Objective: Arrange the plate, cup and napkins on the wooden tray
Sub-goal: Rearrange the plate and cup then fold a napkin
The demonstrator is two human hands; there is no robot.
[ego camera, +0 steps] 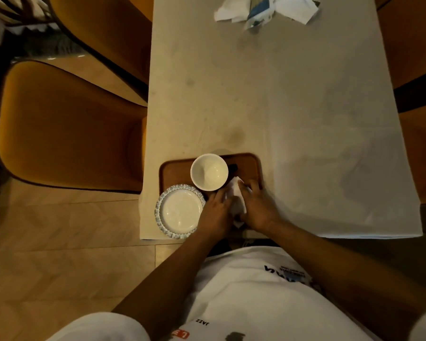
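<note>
The wooden tray (175, 169) sat at the near left corner of the table (280, 107), with the cup (209, 172) upright toward its far edge and the plate (179, 211) at its near left corner, overhanging the tray's edge. Both hands pressed on a white napkin (236, 193) along the tray's near right side: the left hand (217, 212) lay flat with fingers together on it, and the right hand (257, 207) curled over its other edge. To finish well, the napkin likely needed smoothing flat and squaring beside the cup, clear of the plate. More napkins (268, 8) lay at the table's far edge.
</note>
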